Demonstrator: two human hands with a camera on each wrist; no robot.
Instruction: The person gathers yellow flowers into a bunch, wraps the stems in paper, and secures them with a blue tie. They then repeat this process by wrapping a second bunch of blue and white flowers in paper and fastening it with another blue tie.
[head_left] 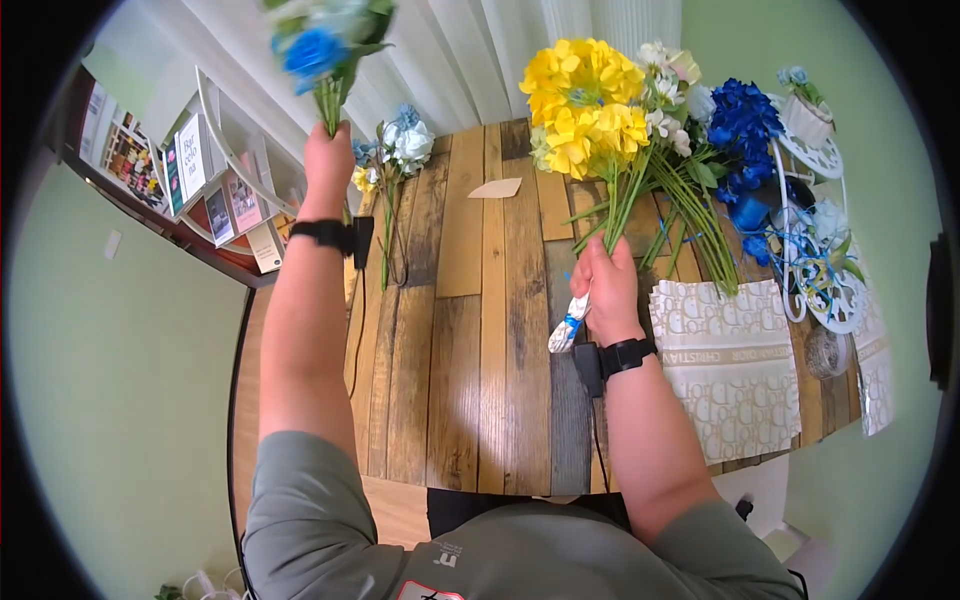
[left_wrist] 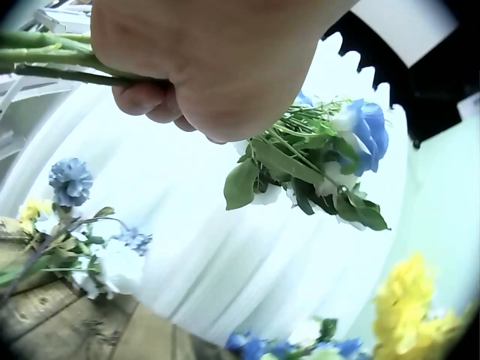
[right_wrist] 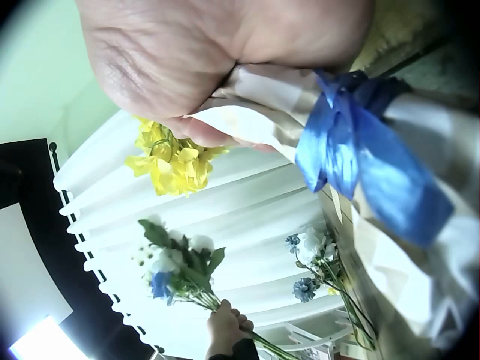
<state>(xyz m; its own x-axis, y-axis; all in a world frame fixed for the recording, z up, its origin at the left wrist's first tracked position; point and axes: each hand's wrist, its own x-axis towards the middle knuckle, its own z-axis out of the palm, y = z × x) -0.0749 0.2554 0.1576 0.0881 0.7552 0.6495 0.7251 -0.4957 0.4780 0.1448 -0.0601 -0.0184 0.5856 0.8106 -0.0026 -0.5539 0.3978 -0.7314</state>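
Right hand [head_left: 607, 290] grips yellow bouquet [head_left: 585, 100]; wrist view alone reveals its blue ribbon [right_wrist: 352, 150].

The blue and white bunch [head_left: 325, 45] is held upright in the air by its green stems, above the table's far left corner; a blue rose shows among white blooms and leaves. The yellow bunch [head_left: 585, 105] leans up from the middle of the table, its stem ends wrapped in pale paper tied with a blue ribbon [head_left: 572, 322].
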